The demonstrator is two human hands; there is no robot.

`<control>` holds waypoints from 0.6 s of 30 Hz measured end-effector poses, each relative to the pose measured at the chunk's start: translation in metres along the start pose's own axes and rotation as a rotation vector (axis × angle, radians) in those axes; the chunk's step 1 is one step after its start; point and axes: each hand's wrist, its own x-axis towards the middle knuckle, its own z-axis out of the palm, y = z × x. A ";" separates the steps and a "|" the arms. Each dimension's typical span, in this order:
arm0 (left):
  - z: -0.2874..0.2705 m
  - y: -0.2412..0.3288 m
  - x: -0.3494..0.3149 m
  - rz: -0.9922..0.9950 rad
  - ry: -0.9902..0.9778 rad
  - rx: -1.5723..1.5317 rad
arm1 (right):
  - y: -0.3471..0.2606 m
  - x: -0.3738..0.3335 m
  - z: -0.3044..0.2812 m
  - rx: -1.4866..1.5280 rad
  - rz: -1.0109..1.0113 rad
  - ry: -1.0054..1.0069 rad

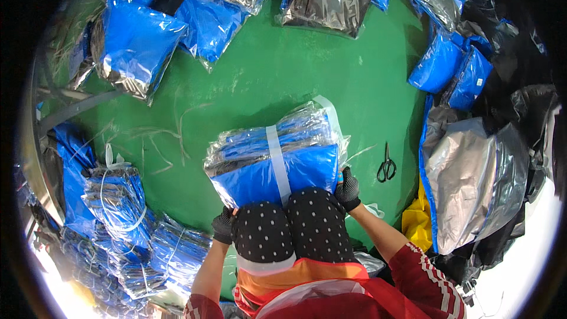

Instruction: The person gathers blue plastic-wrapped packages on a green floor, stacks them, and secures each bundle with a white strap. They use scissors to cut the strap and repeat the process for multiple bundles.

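A bundle of clear-wrapped blue and black packages (242, 182) rests against my knees, tilted, with a white strap (276, 162) running across its middle. Another length of white strap (331, 115) loops loosely past its upper right corner. My right hand (348, 190), in a dark fingerless-tipped glove, grips the bundle's lower right edge beside my knee. At the lower left corner, my gloved left hand (223, 225) is closed on the bundle, its fingertips partly hidden by the package and my leg. Black-handled scissors (387, 169) lie on the green floor to the right of the bundle.
Wrapped blue and black packages (142, 41) lie along the far side. Strapped bundles (118, 201) are piled at the left, near a grey metal bar (80, 106). Large plastic-covered sheets (466, 177) and a yellow bag (418, 221) stand at the right. Loose strap scraps (180, 133) lie on the floor.
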 end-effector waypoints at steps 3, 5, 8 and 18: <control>0.015 -0.029 0.011 -0.088 -0.091 0.301 | 0.003 0.018 0.009 0.001 0.152 -0.082; 0.019 -0.037 0.018 -0.045 0.047 -0.113 | 0.004 0.032 0.013 0.004 0.268 -0.142; -0.003 -0.018 0.017 -0.232 -0.183 0.298 | 0.001 0.051 0.004 0.065 0.489 -0.235; -0.112 0.065 0.040 -0.218 -0.413 0.449 | -0.030 0.090 -0.025 0.534 0.745 -0.008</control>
